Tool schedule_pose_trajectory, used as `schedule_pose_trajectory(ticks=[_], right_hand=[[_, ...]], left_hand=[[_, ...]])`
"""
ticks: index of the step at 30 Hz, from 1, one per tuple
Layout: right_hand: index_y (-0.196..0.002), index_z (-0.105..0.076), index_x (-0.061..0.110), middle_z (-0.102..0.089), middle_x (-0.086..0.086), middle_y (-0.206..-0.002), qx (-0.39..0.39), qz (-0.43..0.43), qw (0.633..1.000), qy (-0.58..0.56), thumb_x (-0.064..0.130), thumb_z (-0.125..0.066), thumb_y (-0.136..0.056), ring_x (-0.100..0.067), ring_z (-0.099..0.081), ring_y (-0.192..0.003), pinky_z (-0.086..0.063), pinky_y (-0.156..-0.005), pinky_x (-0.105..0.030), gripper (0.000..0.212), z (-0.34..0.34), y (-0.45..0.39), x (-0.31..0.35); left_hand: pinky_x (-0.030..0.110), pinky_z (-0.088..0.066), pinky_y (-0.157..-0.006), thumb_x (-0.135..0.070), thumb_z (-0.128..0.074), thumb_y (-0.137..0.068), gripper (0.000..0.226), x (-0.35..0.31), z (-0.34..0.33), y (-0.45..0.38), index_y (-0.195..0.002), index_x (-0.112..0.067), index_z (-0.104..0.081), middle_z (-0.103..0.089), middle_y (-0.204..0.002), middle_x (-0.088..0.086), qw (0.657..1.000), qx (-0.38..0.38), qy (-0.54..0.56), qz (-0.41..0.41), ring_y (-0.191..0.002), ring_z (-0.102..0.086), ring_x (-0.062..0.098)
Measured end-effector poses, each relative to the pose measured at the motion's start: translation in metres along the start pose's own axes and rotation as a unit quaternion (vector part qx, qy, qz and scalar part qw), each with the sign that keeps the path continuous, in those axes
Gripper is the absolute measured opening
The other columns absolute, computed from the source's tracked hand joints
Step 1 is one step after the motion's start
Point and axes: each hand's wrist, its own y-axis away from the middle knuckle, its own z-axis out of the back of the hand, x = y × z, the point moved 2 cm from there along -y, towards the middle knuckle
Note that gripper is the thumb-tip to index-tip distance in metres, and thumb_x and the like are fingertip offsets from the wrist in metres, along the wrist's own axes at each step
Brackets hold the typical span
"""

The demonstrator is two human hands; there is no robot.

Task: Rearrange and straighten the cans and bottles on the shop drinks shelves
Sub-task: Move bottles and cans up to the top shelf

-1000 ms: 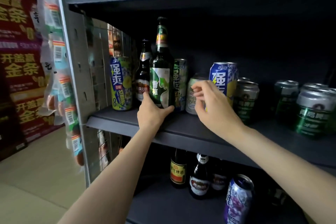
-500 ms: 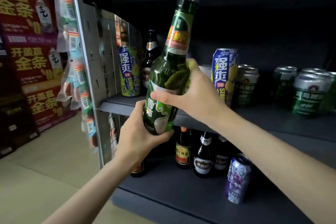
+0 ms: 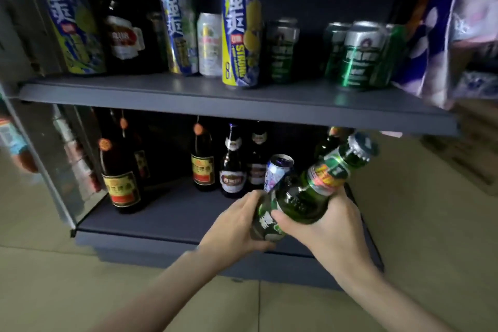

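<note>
Green bottle (image 3: 310,197): tilted, cap up-right, held in front of the lower shelf (image 3: 167,221) | my left hand (image 3: 237,226): fingers curled round its base | my right hand (image 3: 323,221): wrapped round its body | purple can (image 3: 277,170): just behind | upper shelf (image 3: 215,100): cans upright.

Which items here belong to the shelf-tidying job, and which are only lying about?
Job:
- green bottle, held tilted by left hand and right hand
- blue-yellow can on upper shelf
- brown bottles and purple can on lower shelf

Lying about:
- patterned packet, at right
- hanging packets, at left
</note>
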Motion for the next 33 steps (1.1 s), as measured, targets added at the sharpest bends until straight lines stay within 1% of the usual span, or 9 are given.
schedule_pose_trajectory(ticks=[3, 5, 8, 12, 14, 18, 21, 28, 33], right_hand=[[-0.095, -0.047, 0.030, -0.057, 0.022, -0.084, -0.012, -0.005, 0.997, 0.074, 0.033, -0.085, -0.053, -0.005, -0.055, -0.080, -0.041, -0.062, -0.009, 0.056, 0.019, -0.002, -0.033], [-0.096, -0.045, 0.030, -0.055, 0.021, -0.083, -0.018, -0.018, 0.994, 0.102, 0.029, -0.085, -0.055, -0.008, -0.051, -0.080, -0.038, -0.061, -0.011, 0.057, 0.031, -0.010, -0.052], [-0.097, -0.044, 0.028, -0.053, 0.015, -0.085, -0.030, -0.047, 0.992, 0.117, 0.028, -0.086, -0.057, -0.011, -0.050, -0.083, -0.038, -0.068, -0.026, 0.058, 0.044, -0.030, -0.077], [-0.098, -0.045, 0.023, -0.052, 0.010, -0.089, 0.001, -0.084, 0.989, 0.119, 0.027, -0.084, -0.061, -0.012, -0.048, -0.085, -0.037, -0.072, -0.026, 0.054, 0.041, -0.061, -0.102], [-0.099, -0.046, 0.021, -0.053, 0.007, -0.091, 0.014, -0.094, 0.988, 0.120, 0.027, -0.084, -0.062, -0.014, -0.048, -0.084, -0.037, -0.072, -0.026, 0.054, 0.034, -0.075, -0.112], [-0.105, -0.048, 0.016, -0.053, 0.003, -0.096, 0.026, -0.118, 0.986, 0.115, 0.029, -0.083, -0.064, -0.015, -0.048, -0.087, -0.037, -0.073, -0.027, 0.055, 0.018, -0.100, -0.130], [-0.106, -0.048, 0.013, -0.053, 0.001, -0.099, 0.020, -0.141, 0.984, 0.109, 0.029, -0.082, -0.066, -0.017, -0.049, -0.090, -0.038, -0.075, -0.028, 0.055, 0.014, -0.116, -0.139], [-0.104, -0.046, 0.013, -0.051, -0.001, -0.101, -0.001, -0.147, 0.983, 0.110, 0.025, -0.081, -0.067, -0.017, -0.049, -0.092, -0.038, -0.076, -0.027, 0.052, 0.014, -0.136, -0.153], [-0.105, -0.046, 0.009, -0.055, -0.006, -0.109, 0.005, -0.144, 0.983, 0.109, 0.024, -0.082, -0.067, -0.023, -0.054, -0.101, -0.044, -0.084, -0.033, 0.054, 0.013, -0.143, -0.156]], left_hand=[[0.026, -0.036, -0.099, -0.035, -0.077, -0.070, 0.081, 0.012, -0.016, -0.029, -0.136, -0.023, -0.031, -0.040, -0.136, -0.008, 1.000, 0.026, -0.008, 0.006, -0.126, -0.039, 0.009], [0.024, -0.035, -0.098, -0.030, -0.078, -0.072, 0.078, 0.023, -0.022, -0.044, -0.134, -0.016, -0.034, -0.041, -0.134, -0.002, 0.999, -0.008, 0.008, 0.041, -0.126, -0.041, 0.015], [0.022, -0.036, -0.092, -0.024, -0.079, -0.072, 0.071, 0.036, -0.031, -0.058, -0.128, -0.011, -0.037, -0.043, -0.124, -0.004, 0.992, -0.053, 0.051, 0.105, -0.120, -0.044, 0.015], [0.022, -0.036, -0.091, -0.022, -0.078, -0.073, 0.071, 0.040, -0.046, -0.073, -0.128, -0.008, -0.036, -0.044, -0.123, -0.003, 0.982, -0.084, 0.085, 0.147, -0.118, -0.045, 0.016], [0.021, -0.037, -0.091, -0.022, -0.077, -0.073, 0.069, 0.042, -0.052, -0.081, -0.127, -0.009, -0.036, -0.046, -0.126, -0.001, 0.979, -0.090, 0.094, 0.157, -0.117, -0.046, 0.015], [0.033, -0.043, -0.092, -0.023, -0.076, -0.074, 0.067, 0.047, -0.062, -0.095, -0.126, -0.009, -0.035, -0.049, -0.127, 0.006, 0.975, -0.088, 0.105, 0.172, -0.114, -0.050, 0.021], [0.038, -0.043, -0.096, -0.021, -0.077, -0.073, 0.075, 0.051, -0.074, -0.102, -0.132, -0.013, -0.031, -0.050, -0.127, 0.007, 0.969, -0.096, 0.134, 0.183, -0.115, -0.051, 0.022], [0.038, -0.045, -0.095, -0.020, -0.076, -0.074, 0.076, 0.055, -0.089, -0.103, -0.135, -0.015, -0.031, -0.052, -0.124, 0.005, 0.962, -0.133, 0.141, 0.190, -0.111, -0.054, 0.020], [0.040, -0.045, -0.095, -0.021, -0.077, -0.073, 0.078, 0.055, -0.088, -0.103, -0.136, -0.016, -0.030, -0.053, -0.124, 0.004, 0.964, -0.130, 0.141, 0.186, -0.111, -0.055, 0.021]])
